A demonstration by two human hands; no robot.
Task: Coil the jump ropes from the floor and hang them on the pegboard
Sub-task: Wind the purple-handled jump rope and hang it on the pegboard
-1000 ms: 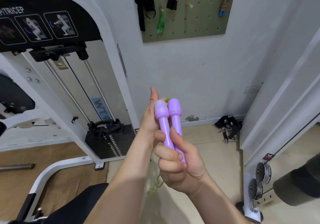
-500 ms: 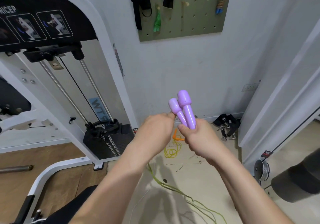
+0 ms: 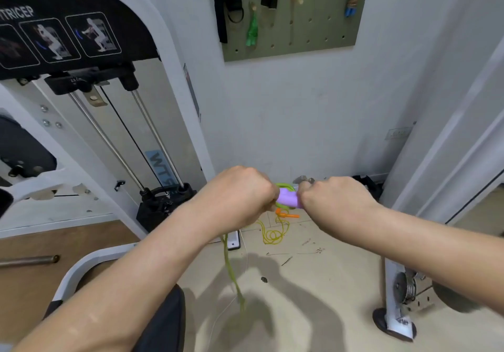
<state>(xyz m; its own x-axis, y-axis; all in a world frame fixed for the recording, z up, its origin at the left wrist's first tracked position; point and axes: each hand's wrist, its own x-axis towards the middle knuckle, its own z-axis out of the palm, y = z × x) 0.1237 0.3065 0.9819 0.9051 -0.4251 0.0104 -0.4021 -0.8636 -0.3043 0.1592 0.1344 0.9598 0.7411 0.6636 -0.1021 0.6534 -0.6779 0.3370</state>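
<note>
Two bare hands meet low in front of the wall; the purple handles [image 3: 287, 198], which half a second ago stood upright in the right grip [image 3: 332, 201], now lie crosswise between both fists; the right grip is curled round their right end; the left grip [image 3: 240, 196] is closed as a fist at their left end, and the green rope [image 3: 231, 270] hangs from beneath it, so it appears to hold the cord; a green loop now shows over the top of the handles, which suggests that winding has begun; most of the cord trails loose to the floor [image 3: 313, 283], so coiling is judged to be at an early stage; a yellow rope [image 3: 272, 233] with orange handles [image 3: 286, 214] lies on the floor beyond the hands, uncoiled; the pegboard [image 3: 313, 32], high on the wall and well apart from the hands, carries other ropes.
</note>
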